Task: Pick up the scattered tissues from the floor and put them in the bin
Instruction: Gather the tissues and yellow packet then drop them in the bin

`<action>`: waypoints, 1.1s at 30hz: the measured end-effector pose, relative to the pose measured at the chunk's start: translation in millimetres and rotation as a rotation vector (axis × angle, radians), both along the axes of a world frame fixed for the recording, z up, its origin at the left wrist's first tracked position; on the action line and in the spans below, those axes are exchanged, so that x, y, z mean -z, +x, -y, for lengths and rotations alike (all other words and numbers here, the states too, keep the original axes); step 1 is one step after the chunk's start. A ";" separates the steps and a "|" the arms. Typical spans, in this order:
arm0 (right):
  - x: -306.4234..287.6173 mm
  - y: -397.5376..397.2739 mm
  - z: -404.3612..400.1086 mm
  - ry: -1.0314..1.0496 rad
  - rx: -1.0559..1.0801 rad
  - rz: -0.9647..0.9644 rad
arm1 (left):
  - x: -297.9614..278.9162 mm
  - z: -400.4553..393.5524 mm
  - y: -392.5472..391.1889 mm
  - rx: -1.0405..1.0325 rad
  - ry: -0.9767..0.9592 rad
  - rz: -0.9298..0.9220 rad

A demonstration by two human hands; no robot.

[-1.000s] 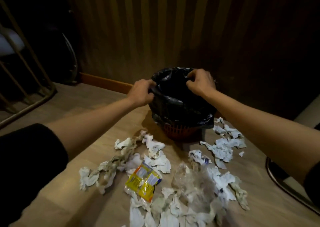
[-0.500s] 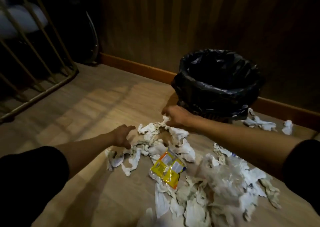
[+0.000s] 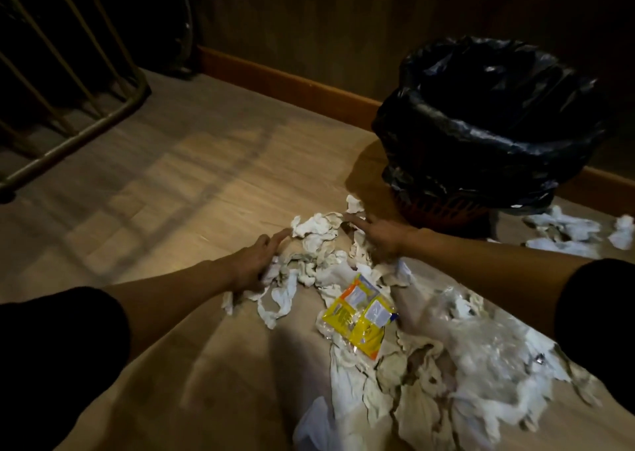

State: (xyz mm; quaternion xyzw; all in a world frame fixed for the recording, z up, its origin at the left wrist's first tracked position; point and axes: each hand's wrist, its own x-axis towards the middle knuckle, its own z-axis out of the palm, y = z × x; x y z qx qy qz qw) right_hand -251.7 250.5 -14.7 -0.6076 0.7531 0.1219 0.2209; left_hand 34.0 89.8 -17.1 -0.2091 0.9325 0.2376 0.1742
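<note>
Both hands [image 3: 261,261] [image 3: 378,235] now splayed — apparently gripping nothing — around crumpled tissues [image 3: 316,244].

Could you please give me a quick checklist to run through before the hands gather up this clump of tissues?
1. Left hand flat against the tissue clump: ok.
2. Right hand on the clump's other side: ok.
3. Clump actually gripped: not ok, fingers look spread.
4. Bin open, liner in place: ok.
5. Yellow wrapper clear of the clump: ok, it lies nearer the person.
6. Room left inside the bin: cannot tell, too dark.
</note>
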 end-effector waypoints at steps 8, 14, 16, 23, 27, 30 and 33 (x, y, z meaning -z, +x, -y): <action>-1.9 8.4 14.0 -0.005 0.002 0.029 | -0.2 -7.8 -53.6 -0.086 0.027 -0.240; -1.5 -10.6 6.8 -0.132 0.182 -0.017 | -6.3 -14.0 -87.4 0.196 -0.288 0.052; -2.0 -12.0 9.9 -0.104 0.201 0.004 | -3.3 -19.6 -90.4 0.238 -0.245 0.188; 10.9 -0.5 30.4 -0.023 0.091 0.001 | 14.8 -31.0 -49.2 0.212 -0.204 -0.056; 4.7 8.3 26.2 -0.062 0.028 0.006 | 12.6 -24.8 -19.4 0.298 -0.271 -0.103; -7.8 14.6 17.1 -0.066 0.013 0.055 | 12.0 -20.6 -10.1 0.317 -0.261 -0.153; -23.5 23.9 3.7 0.042 0.002 0.181 | 6.0 -14.7 -12.2 0.221 -0.197 -0.169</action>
